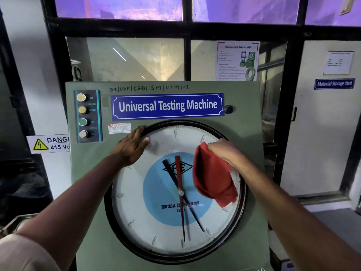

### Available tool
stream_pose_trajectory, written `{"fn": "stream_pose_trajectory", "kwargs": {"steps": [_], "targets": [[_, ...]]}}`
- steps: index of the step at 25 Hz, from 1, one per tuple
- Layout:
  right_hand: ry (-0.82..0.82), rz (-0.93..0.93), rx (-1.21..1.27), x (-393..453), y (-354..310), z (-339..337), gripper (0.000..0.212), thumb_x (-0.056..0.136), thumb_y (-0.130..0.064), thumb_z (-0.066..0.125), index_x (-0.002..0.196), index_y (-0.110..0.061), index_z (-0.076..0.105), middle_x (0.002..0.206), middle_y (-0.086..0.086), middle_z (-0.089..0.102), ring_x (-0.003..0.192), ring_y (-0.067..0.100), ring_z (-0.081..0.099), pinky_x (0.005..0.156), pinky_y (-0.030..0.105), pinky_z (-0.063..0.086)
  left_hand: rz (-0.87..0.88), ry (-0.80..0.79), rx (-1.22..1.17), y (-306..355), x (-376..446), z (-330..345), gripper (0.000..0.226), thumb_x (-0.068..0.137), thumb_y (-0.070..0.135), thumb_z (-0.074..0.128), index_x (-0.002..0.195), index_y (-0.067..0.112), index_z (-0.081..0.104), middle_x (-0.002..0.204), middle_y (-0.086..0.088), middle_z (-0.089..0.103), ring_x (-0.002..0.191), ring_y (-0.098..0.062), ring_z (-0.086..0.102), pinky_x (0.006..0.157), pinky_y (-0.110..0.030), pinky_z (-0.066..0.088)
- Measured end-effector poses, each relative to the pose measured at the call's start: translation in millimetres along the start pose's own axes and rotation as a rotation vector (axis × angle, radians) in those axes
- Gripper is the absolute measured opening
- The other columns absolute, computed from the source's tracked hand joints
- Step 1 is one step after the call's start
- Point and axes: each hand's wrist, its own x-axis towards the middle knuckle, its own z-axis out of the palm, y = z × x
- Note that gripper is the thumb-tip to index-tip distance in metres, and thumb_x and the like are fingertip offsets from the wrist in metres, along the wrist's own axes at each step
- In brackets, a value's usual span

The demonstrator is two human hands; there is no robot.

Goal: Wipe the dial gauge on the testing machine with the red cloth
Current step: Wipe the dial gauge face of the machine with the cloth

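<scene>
The dial gauge [148, 218] is a large round white face with a blue centre, a red and a black pointer and a black rim, set in the green testing machine [88, 173]. My right hand [224, 151] grips the red cloth [213, 177] at the gauge's upper right; the cloth hangs down over the glass. My left hand [132, 145] lies flat with spread fingers on the upper left rim of the gauge, holding nothing.
A blue "Universal Testing Machine" plate [168, 105] sits above the gauge. A button panel [88, 116] with UP, DOWN, ON, OFF is at the upper left. A 415 volt danger sign [48, 143] hangs left of the machine. A black-framed window is behind.
</scene>
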Motion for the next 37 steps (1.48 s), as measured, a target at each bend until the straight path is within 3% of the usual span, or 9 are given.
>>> {"fn": "stream_pose_trajectory", "kwargs": {"steps": [5,10,14,18,23,28,32,34,37], "targets": [[0.413,-0.205,-0.260,4,10,10,0.025,0.098,-0.031,0.066,0.076,-0.021,0.060,0.096,0.009,0.075,0.099,0.033,0.070,0.086,0.042,0.053,0.011,0.015,-0.007,-1,-1,1,0.068,0.106,0.059,0.023,0.165,0.028,0.012,0.173,-0.005,0.022,0.153,-0.034,0.035,0.122,-0.053,0.030],[0.564,-0.782,0.372,-6,15,18,0.023,0.098,0.005,0.059,0.105,-0.017,0.058,0.096,0.002,0.066,0.089,0.016,0.064,0.079,0.030,0.051,0.007,0.009,-0.016,-2,-1,1,0.067,0.107,0.058,0.025,0.165,0.028,0.012,0.174,-0.004,0.021,0.154,-0.032,0.034,0.123,-0.053,0.030],[0.411,-0.419,1.383,-4,5,37,0.013,0.093,-0.005,0.062,0.096,-0.015,0.057,0.086,-0.001,0.060,0.081,0.013,0.053,0.078,0.031,0.046,-0.005,0.014,-0.034,0,0,3,0.068,0.107,0.057,0.026,0.166,0.025,0.012,0.174,-0.005,0.020,0.155,-0.033,0.031,0.124,-0.054,0.029],[0.147,0.170,1.887,11,11,67,0.038,0.109,-0.021,0.047,0.145,-0.013,0.058,0.136,0.015,0.064,0.127,0.032,0.060,0.116,0.047,0.045,0.008,0.038,-0.065,2,0,4,0.067,0.108,0.054,0.028,0.165,0.022,0.016,0.173,-0.007,0.023,0.154,-0.033,0.033,0.123,-0.052,0.031],[0.317,0.422,1.779,7,6,92,0.028,0.099,0.000,0.050,0.084,-0.019,0.062,0.093,0.010,0.065,0.079,0.021,0.061,0.082,0.034,0.055,-0.003,0.048,-0.042,2,0,7,0.066,0.108,0.054,0.028,0.165,0.022,0.016,0.172,-0.007,0.024,0.153,-0.034,0.034,0.122,-0.051,0.030],[0.190,0.493,1.761,11,-6,92,0.015,0.086,-0.010,0.077,0.100,-0.003,0.077,0.099,0.014,0.077,0.091,0.030,0.074,0.089,0.046,0.061,-0.009,0.046,-0.045,5,1,6,0.075,0.102,0.061,0.023,0.165,0.021,0.017,0.172,-0.008,0.026,0.153,-0.034,0.034,0.123,-0.050,0.029],[0.437,0.347,1.469,16,-11,101,0.009,0.079,-0.001,0.077,0.072,-0.006,0.075,0.072,0.007,0.078,0.070,0.022,0.074,0.059,0.024,0.060,-0.012,0.052,-0.040,3,1,7,0.070,0.105,0.057,0.027,0.165,0.022,0.018,0.171,-0.007,0.027,0.153,-0.033,0.035,0.122,-0.049,0.030],[0.566,0.050,1.275,15,-13,120,0.011,0.087,0.000,0.068,0.089,0.001,0.079,0.106,0.014,0.074,0.108,0.032,0.070,0.088,0.035,0.062,-0.019,0.053,-0.045,3,1,8,0.074,0.102,0.061,0.025,0.164,0.022,0.018,0.170,-0.007,0.028,0.152,-0.033,0.035,0.122,-0.049,0.030],[0.554,-0.211,0.466,5,-4,151,0.061,0.089,-0.067,0.059,0.131,-0.025,0.073,0.161,-0.002,0.036,0.142,0.026,0.037,0.110,0.049,0.040,-0.022,0.055,-0.048,2,3,9,0.078,0.099,0.064,0.022,0.164,0.022,0.018,0.171,-0.006,0.028,0.152,-0.033,0.035,0.122,-0.050,0.031]]}}
